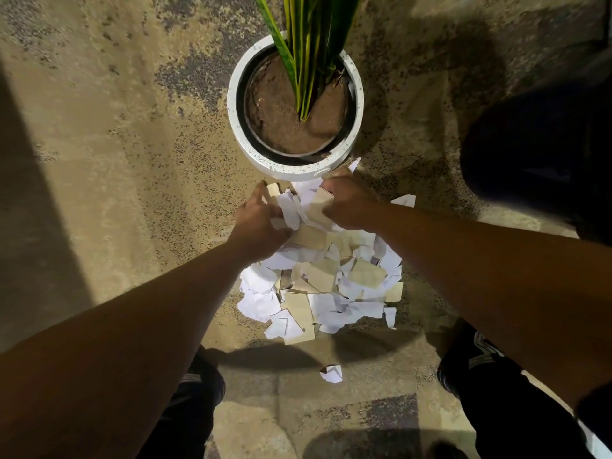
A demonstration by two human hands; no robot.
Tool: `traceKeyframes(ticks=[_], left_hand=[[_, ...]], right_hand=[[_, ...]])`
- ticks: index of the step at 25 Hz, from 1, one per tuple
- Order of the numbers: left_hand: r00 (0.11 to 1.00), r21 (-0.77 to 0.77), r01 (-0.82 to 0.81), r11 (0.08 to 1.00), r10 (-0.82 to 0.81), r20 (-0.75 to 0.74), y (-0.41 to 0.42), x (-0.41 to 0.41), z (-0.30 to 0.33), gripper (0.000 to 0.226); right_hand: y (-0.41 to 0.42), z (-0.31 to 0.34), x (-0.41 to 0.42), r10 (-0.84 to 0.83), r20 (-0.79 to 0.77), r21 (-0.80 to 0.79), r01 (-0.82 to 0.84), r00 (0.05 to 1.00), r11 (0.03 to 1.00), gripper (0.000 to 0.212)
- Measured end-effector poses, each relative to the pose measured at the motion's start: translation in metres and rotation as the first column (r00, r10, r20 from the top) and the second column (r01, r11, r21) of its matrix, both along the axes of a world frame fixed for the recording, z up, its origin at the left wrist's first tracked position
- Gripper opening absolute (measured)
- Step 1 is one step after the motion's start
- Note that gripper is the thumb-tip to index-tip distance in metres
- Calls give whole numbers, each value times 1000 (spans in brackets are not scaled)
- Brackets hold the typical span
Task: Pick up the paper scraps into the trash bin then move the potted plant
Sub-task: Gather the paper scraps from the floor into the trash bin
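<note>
A heap of white and tan paper scraps [326,286] lies on the speckled floor in front of me. Just beyond it stands the potted plant [291,167], a white round pot with brown soil and long green-yellow leaves. My left hand [256,223] grips scraps at the far left end of the heap. My right hand [349,203] closes on a tan and white bunch at the far end, close to the pot's rim. One stray white scrap [331,374] lies nearer to me. A large black shape [536,154] at the right may be the trash bin; I cannot tell.
My two dark shoes [198,385] [463,362] stand on either side of the heap. Another lone scrap [404,200] lies right of my right hand. Bare speckled floor [116,144] stretches to the left, with a shadow band at the far left.
</note>
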State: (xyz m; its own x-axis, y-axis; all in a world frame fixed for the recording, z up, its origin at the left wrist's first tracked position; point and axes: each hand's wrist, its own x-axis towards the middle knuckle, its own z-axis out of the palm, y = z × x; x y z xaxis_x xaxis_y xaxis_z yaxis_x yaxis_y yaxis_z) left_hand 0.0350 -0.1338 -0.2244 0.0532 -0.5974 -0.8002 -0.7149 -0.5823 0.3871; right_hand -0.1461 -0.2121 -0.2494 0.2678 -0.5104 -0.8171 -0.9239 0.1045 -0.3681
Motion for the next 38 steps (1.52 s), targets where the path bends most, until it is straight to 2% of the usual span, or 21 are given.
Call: traceKeyframes(ticks=[2,4,7,9,11,12,14,16,19,21,23,25,28,30,32,34,37,38], left_hand=[[1000,-41,5,999,-5,-5,-3,-4,3,27],[999,-87,-38,995,37,-15,-3,-6,8,19],[997,-83,-74,994,75,2,3,-9,13,5],[998,-89,-69,994,70,8,5,-9,14,7],[997,-102,-68,992,70,15,7,-10,19,12],[997,-140,-64,988,69,33,7,-11,25,11],[994,-269,-52,962,76,79,12,-15,42,7],[990,-399,-59,915,104,93,18,-19,65,4],[974,-468,-182,865,224,34,24,-30,108,19],[932,-399,-357,845,350,-94,23,-42,143,16],[829,-257,-556,790,507,-234,15,-59,185,11],[744,-146,-649,747,582,-329,3,-77,225,10],[636,-32,-688,725,580,-509,-18,-112,272,10],[539,62,-682,729,558,-632,-33,-139,288,15],[543,79,-650,755,535,-648,-44,-167,282,11],[529,133,-657,742,579,-621,-50,-197,274,19],[285,393,-678,622,715,-638,-67,-251,272,14],[224,453,-676,582,747,-625,-74,-265,274,19]], right_hand=[[3,5,3,16,43,54,-19,999,998,15],[8,10,6,14,61,36,-17,998,999,10],[18,14,3,-71,75,4,71,995,997,15],[25,15,-3,-86,110,-16,88,990,996,17],[31,20,-9,-46,123,-99,59,991,993,11],[34,28,-12,-37,120,-165,56,992,985,7],[42,46,-20,-42,109,-281,71,993,957,12],[53,79,-31,-119,118,-324,151,986,934,19],[65,138,-44,-359,195,-309,405,913,861,20],[68,183,-54,-577,234,-242,621,783,745,18],[70,228,-65,-785,286,-128,833,550,538,17],[72,270,-74,-885,348,-28,947,308,319,17],[71,316,-95,-896,443,87,993,32,78,18],[63,328,-114,-868,494,101,995,-50,0,19],[55,325,-136,-825,541,117,986,-164,-120,19],[51,321,-154,-786,545,164,957,-291,-241,18],[41,326,-187,-723,550,260,908,-419,-329,20],[36,329,-197,-691,542,313,878,-478,-362,21]])
